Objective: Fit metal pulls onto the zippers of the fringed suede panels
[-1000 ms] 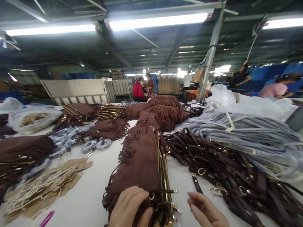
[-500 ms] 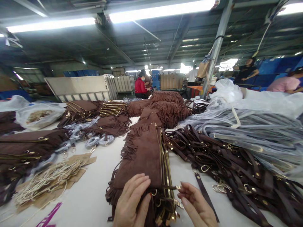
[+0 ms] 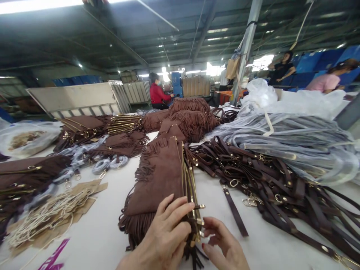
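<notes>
A dark brown fringed suede bag [image 3: 160, 172] lies on top of a stack of similar bags, whose gold zippers [image 3: 189, 180] line up along the right side. My left hand [image 3: 168, 228] rests over its near right corner, index finger and thumb curled at the edge by the zipper ends. What lies under those fingers is hidden. Just right of the stack is my right hand [image 3: 222, 243], thumb and fingers apart, fingertips close to a gold zipper end [image 3: 200, 222]. Whether they touch it, I cannot tell.
To the right lies a heap of dark brown straps [image 3: 253, 180] with gold clips, beyond it plastic-wrapped straps [image 3: 295, 138]. Left are brown tags with white strings [image 3: 53, 210], coiled wrapped straps [image 3: 100, 165] and more bags [image 3: 28, 176]. Farther back, several people work.
My left hand has shifted right over the bag's corner toward the zipper ends. My right hand, earlier at a zipper's end tab, is now a little lower. The view has turned slightly right and down.
</notes>
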`<state>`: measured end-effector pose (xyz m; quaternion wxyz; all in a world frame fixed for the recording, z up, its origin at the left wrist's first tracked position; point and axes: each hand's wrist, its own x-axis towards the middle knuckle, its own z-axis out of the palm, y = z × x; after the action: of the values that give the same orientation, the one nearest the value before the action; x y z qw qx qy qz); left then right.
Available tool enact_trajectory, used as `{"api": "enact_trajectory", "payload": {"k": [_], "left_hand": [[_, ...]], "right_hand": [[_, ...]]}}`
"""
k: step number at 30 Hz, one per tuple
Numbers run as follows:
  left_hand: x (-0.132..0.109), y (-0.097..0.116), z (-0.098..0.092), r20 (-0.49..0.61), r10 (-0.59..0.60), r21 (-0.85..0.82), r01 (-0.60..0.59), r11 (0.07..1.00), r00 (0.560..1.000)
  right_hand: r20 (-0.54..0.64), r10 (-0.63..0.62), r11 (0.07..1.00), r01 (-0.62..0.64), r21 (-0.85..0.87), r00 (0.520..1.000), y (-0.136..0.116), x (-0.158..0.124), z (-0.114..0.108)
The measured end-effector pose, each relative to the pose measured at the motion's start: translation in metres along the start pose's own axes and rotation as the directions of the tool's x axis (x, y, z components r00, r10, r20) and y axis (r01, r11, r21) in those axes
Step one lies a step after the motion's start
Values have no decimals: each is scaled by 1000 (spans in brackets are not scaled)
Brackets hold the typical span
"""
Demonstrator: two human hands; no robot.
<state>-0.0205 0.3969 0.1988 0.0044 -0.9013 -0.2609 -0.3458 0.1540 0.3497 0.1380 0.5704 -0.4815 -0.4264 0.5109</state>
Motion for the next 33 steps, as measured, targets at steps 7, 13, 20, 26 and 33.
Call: {"api": "enact_trajectory", "payload": {"k": [7,13,20,26,33], "left_hand": [[1,-6,6,-24,-4,58,5,998,1000],[2,-7,11,-66,-12,58,16,998,998],[8,-6,9,-94,16,81,-8,997,995],[5,-9,7,-19,64,163,-60,985,998],[2,-13,17,-81,80,116,-71,991,993]], "right_hand": [[84,5,999,-8,33,996,9,0,14],[13,57,983,-58,171,998,11,-3,18],[62,-18,996,12,90,998,-5,6,8],[137,26,920,-78,384,990,-11,22,11],[105,47,962,-73,263,993,-10,34,17]]}}
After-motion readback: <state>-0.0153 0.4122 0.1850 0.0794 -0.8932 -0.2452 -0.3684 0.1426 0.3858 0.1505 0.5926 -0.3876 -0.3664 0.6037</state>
